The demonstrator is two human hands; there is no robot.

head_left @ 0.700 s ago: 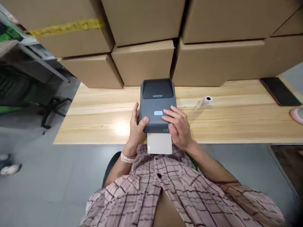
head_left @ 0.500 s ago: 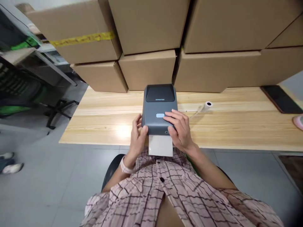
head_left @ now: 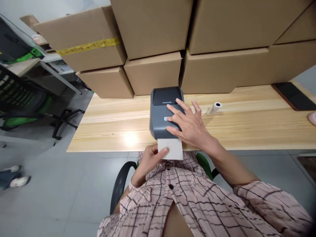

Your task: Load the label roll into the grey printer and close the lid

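A dark grey label printer (head_left: 159,123) stands on the wooden table (head_left: 108,120) in front of me. From its front edge a white label (head_left: 174,152) sticks out past the table's edge. My left hand (head_left: 151,160) pinches the left side of this label, thumb on top and fingers underneath. Spread across the printer's top is my right hand (head_left: 191,125), its fingers apart and partly covering the small pale button. To the right lies a small white roll (head_left: 216,107), with a thin strip trailing toward the printer.
Cardboard boxes (head_left: 153,70) are stacked along the back of the table. A phone (head_left: 293,95) lies at the far right, beside a pink object (head_left: 312,118) cut off by the frame. At left are an office chair (head_left: 22,98) and another person's shoes (head_left: 19,181).
My left hand has left the printer's side and taken hold of the label. My right hand has shifted up and spread over the printer's top.
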